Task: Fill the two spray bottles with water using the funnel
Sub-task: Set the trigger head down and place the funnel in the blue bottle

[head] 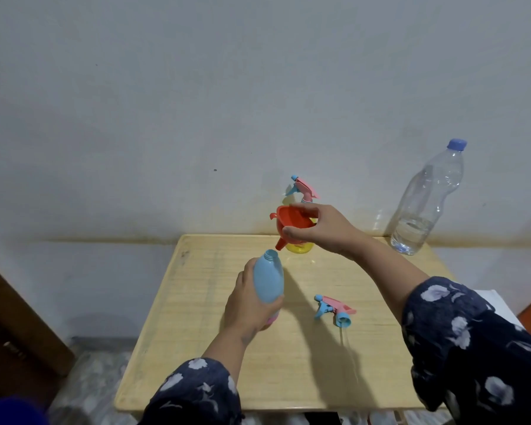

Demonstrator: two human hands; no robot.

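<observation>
Funnel on its way to the open blue bottle

Left hand (246,305) wraps the lower body of the blue spray bottle (269,279), fingers curled round it, thumb side toward the camera. Bottle stands near the middle of the desk (172,348), tilted a little, neck bare and open at the top. Judged reason: steadying it so the funnel can seat without tipping the light empty bottle.

Right hand (322,230) holds the red funnel (290,227) in the air above the desk's far edge. Grip clamped on the rim: thumb below the bowl's near side, fingers over the top edge. Spout points down and left toward the blue bottle's neck, apart from it, not yet inserted. Holding by the rim likely keeps the spout free to drop into the neck.

Removed spray head (334,309), pink and blue, lies on its side on the desk to the right of the blue bottle, near but not touching. Set aside there, probably to be in reach for recapping.

Second spray bottle (301,246), yellow body, stands at the far edge behind the funnel, mostly hidden by it; its pink sprayer is still on. Not yet opened.

Clear water bottle (426,204) with blue cap stands at the far right corner, cap on, water low in it
</observation>
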